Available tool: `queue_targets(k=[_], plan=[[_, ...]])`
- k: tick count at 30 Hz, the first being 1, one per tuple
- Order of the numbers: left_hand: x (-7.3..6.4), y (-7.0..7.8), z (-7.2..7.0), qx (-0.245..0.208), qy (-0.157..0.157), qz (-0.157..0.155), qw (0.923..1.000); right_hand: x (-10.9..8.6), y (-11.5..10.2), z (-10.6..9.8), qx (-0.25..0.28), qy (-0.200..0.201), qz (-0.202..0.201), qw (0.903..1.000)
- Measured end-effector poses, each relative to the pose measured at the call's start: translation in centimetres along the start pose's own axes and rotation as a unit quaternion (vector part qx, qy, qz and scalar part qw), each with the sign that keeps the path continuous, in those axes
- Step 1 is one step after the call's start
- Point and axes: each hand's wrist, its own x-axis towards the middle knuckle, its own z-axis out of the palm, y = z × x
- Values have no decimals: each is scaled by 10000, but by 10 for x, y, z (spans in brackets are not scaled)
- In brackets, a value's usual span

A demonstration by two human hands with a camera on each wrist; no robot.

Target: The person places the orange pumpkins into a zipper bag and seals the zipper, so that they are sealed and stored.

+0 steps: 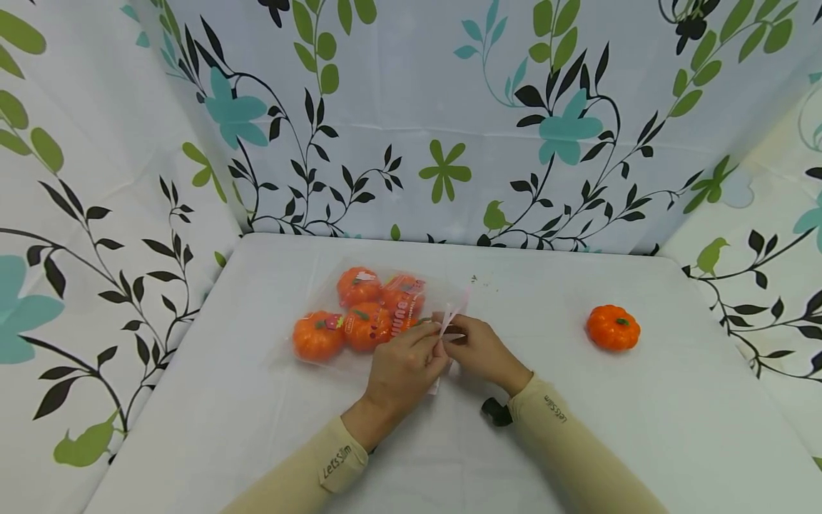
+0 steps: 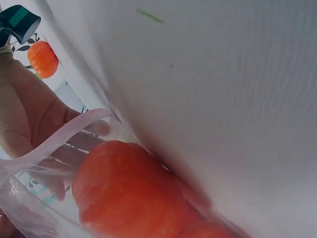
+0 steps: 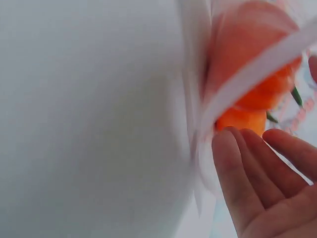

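Note:
A clear plastic bag (image 1: 340,363) with a pale strip along its mouth lies on its side, holding several orange toy pumpkins (image 1: 319,335). At the mouth, my left hand (image 1: 401,368) pinches the bag's edge between thumb and fingers. Facing it from the right, my right hand (image 1: 484,351) is at the same opening. Its fingers (image 3: 257,163) look fairly straight and lie close to the strip in the right wrist view; the thumb is hidden there. One pumpkin (image 2: 129,191) sits just inside the mouth in the left wrist view.
A single orange toy pumpkin (image 1: 613,328) stands to the right on the white table (image 1: 552,285). Small green bits (image 1: 475,278) lie behind the bag's mouth. Patterned curtains (image 1: 411,143) border the table at the back and sides. A dark camera (image 1: 496,412) is at my right wrist.

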Motion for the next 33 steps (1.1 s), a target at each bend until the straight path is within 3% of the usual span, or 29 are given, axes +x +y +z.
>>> queue_targets(k=[5,11,18,27,30,33], plan=[[1,0,1,27,71,13,10000,-9,3,-12,-232,301,89,9992],[1,2,4,22,64,40,10000,-13,3,-12,29,42,-51,10000],[1,6,7,50,-29,78,10000,-15,0,-11,-91,87,-178,9998],[1,4,10,54,113,110,9999,-24,-2,-16,-289,-45,-202,9994],[2,3,10,74,123,97,9999,-33,-3,-26,-566,155,-230,9980],[4,3,10,93,97,85,9999,-47,-1,-45,-1090,641,-392,9912]])
